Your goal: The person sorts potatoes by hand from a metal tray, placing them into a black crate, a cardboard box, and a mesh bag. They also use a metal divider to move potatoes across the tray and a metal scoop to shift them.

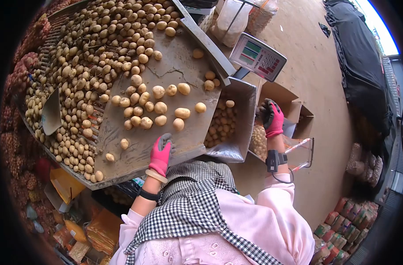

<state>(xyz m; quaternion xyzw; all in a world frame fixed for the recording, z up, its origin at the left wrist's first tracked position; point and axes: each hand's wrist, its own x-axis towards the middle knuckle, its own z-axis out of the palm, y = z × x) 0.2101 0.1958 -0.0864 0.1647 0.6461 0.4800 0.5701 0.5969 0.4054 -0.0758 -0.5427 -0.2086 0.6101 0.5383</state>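
One check apron (188,216) nearest me; clock read from chest, 12 dead ahead. L hand (162,152), gloved pink, at 11 o'clock by the table (141,163) lip: fingers loosely bent, a bit apart, nothing seen in it. R hand (273,115), same glove, 1 o'clock, held up over the cartons: fingers curled; can't tell if it grips anything, dark fingertips hide it. Small spuds (258,139) lie just below it. Metal bin (244,99) btwn hands, approx 12, more spuds (215,129) inside.

Loose spuds (160,107) on the table at 11, past my L hand; a few sit well apart, the rest bunch twd the big heap (80,84) at 10. Pan (51,117) tilted on the heap's far L side. Scale (259,57) at 12, beyond the bin.

Handling, my est.: firm, light singly, heavy en masse; skins dry-ish w/ dust, so prob not v. slippery, but round ones could roll. Bruise/scuff poss. if dropped. I'd take each round its fattest part, thumb opp. fingers, or cup several from the side, no hard squeeze.

Far: black sheet (360,66) at 1-2, stacked packs (347,225) at 3.
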